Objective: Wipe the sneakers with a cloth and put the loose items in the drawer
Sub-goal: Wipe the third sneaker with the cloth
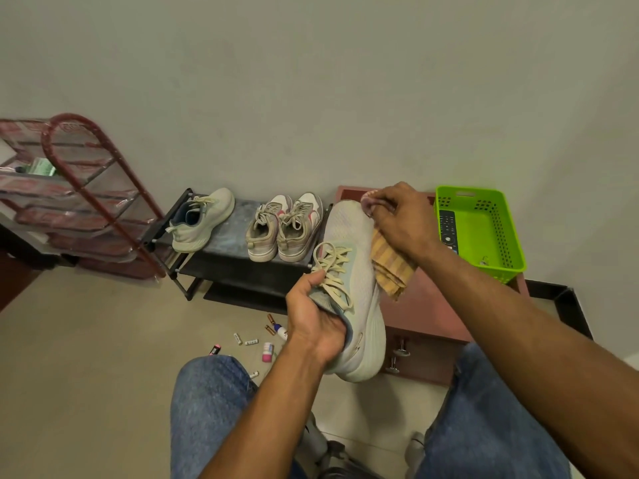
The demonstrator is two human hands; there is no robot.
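Note:
My left hand (316, 326) grips a pale green sneaker (358, 295) by its collar and tongue, toe pointing away from me. My right hand (401, 219) holds a striped orange-and-tan cloth (392, 267) against the sneaker's toe and right side. The matching pale sneaker (202, 219) and a beige-and-pink pair (285, 226) sit on the low black shoe rack (224, 267). Loose batteries (246, 341), a pink-capped tube (268, 352) and other small items lie on the floor in front of the rack. A reddish-brown drawer unit (432, 316) stands behind the held shoe.
A green plastic basket (503, 233) with a remote control (448, 229) in it sits on the drawer unit at the right. A red-framed shelf rack (79, 198) stands at the left against the wall. My jeans-clad knees fill the bottom of the view.

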